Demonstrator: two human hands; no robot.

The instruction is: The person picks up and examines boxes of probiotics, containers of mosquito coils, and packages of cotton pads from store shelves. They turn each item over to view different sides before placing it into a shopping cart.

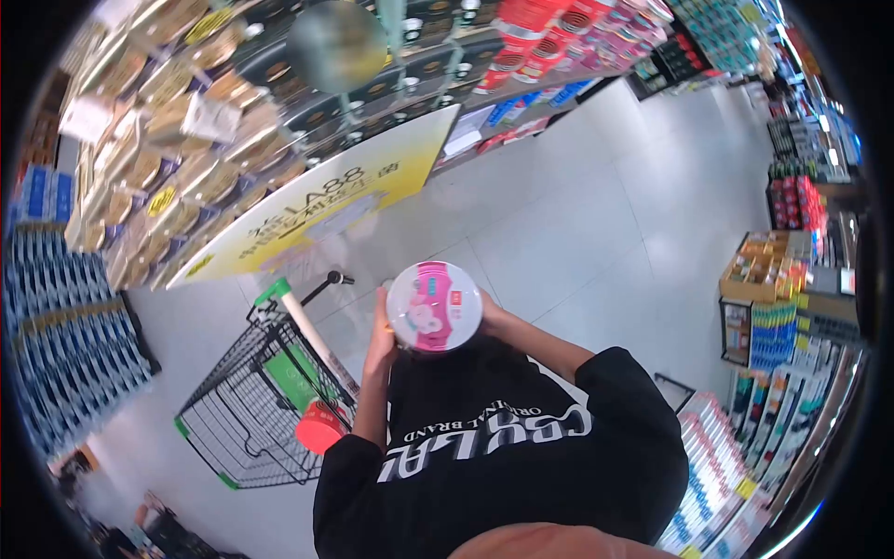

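Between my two hands, in front of my chest, is a round tub (pixel 434 307) with a white top and a pink label with a cartoon bear on it. My left hand (pixel 382 337) grips its left side. On the opposite side, my right hand (pixel 494 320) holds it too, its fingers partly hidden behind the tub. A shopping cart (pixel 247 401) with green corners stands close by on my left, and a red round container (pixel 322 427) is at its near side.
A yellow and white sign board (pixel 317 210) runs along the display of packaged goods (pixel 168 158) ahead. Blue stacked packs (pixel 79 326) rise at far left. Shelves with boxes (pixel 768 270) line the right side. Grey tiled floor (pixel 568 224) lies ahead. Other people (pixel 154 522) show at lower left.
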